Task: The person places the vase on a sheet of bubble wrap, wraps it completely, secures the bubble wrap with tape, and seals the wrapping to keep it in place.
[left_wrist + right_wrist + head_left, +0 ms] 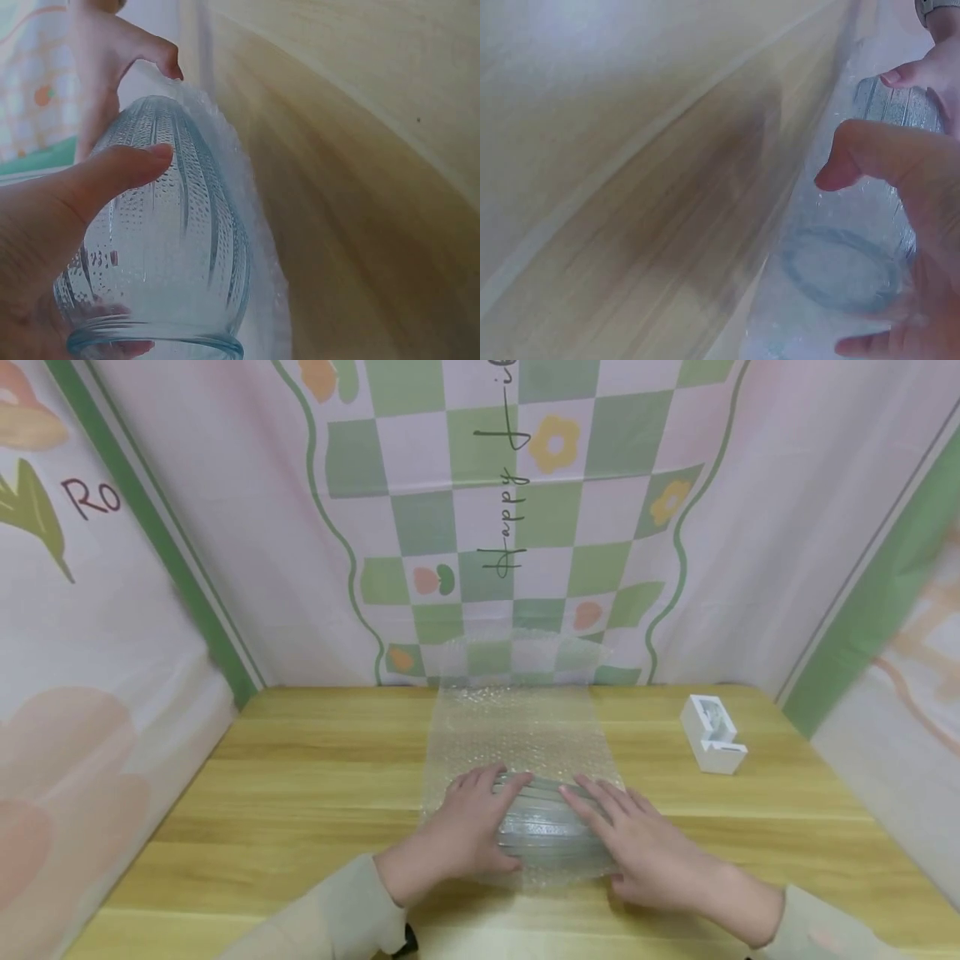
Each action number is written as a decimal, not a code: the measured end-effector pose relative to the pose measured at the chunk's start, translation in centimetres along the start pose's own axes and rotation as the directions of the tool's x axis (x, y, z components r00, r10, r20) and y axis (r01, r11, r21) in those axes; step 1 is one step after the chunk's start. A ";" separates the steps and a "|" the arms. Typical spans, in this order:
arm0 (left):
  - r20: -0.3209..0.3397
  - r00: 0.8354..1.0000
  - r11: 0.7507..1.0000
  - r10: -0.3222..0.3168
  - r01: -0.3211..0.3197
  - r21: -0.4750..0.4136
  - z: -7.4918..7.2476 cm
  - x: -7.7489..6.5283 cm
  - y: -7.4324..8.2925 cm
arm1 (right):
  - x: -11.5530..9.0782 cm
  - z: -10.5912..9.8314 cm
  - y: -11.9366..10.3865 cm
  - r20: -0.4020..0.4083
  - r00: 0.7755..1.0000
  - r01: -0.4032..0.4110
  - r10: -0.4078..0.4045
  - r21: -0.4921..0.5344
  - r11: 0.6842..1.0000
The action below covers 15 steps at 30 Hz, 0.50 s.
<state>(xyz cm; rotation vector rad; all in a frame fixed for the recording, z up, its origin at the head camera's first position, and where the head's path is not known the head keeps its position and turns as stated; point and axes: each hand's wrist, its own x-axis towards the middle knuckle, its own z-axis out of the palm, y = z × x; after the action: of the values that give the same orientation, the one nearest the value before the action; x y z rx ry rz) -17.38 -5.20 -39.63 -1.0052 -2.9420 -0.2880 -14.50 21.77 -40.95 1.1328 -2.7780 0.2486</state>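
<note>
A clear ribbed glass vase (536, 827) lies on its side on a sheet of bubble wrap (517, 718). My left hand (476, 827) holds its left part, thumb across the ribs; a glass rim shows at that end in the left wrist view. At the other end is my right hand (656, 852), its fingers over the glass and wrap. In the right wrist view its bent thumb (847, 154) touches the near edge of the wrap, which rises beside the vase. A round glass ring (844, 270) shows through the wrap there.
A small white tape dispenser (708, 735) stands at the back right of the wooden table (322, 777). The wrap's far end rises against the printed curtain (487, 527) behind the table. More curtains hang at both sides.
</note>
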 end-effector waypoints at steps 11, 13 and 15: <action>-0.010 1.000 0.998 0.003 -0.004 -0.069 -0.3 -0.2 -0.4 | 0.8 0.1 0.1 -0.193 0.969 0.139 -0.153 -0.087 0.987; -0.013 1.000 0.998 0.008 -0.009 -0.067 -0.3 -0.2 -0.4 | 0.9 -0.1 0.2 -0.198 0.965 0.156 -0.173 -0.100 0.983; -0.013 1.000 0.998 0.011 -0.012 -0.063 -0.3 -0.1 -0.5 | 1.0 -0.3 0.3 -0.191 0.965 0.163 -0.182 -0.110 0.980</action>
<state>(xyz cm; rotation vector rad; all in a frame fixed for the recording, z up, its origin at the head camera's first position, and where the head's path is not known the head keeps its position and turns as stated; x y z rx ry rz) -17.62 -5.74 -39.43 -1.0226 -2.9325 -0.3882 -15.42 21.32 -40.52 1.2433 -2.4725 0.1992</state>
